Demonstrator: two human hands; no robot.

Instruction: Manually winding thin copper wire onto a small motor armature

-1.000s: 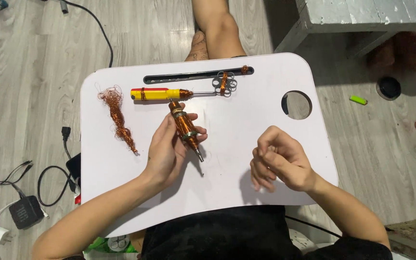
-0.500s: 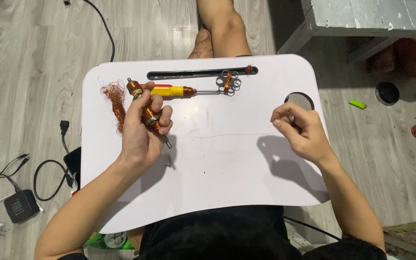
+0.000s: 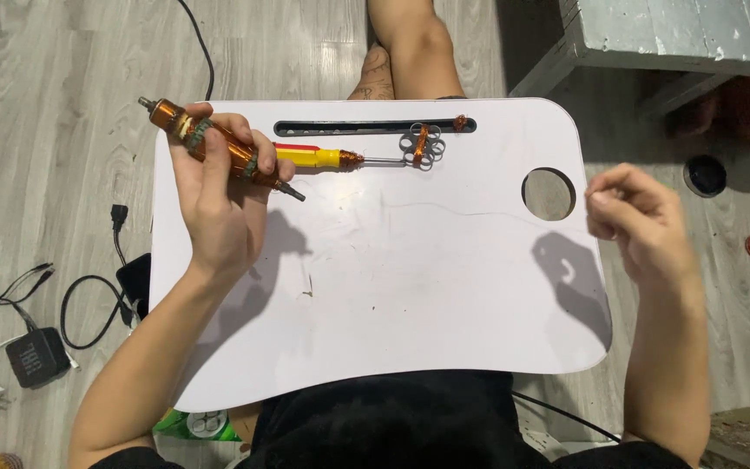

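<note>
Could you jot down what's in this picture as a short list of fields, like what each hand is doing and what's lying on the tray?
Surface: white lap tray with a round hole
Left hand: grips a copper-wound rotor on a steel shaft, raised over the tray's left edge
Right hand: fingertips pinched together, off the tray's right edge; anything held is too small to tell
On tray: yellow-and-red handled screwdriver; cluster of small metal rings
Floor: black cables

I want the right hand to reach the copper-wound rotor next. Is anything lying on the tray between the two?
Nothing visible: between the right hand and the rotor, held in the left hand, lies bare white tray.
</note>
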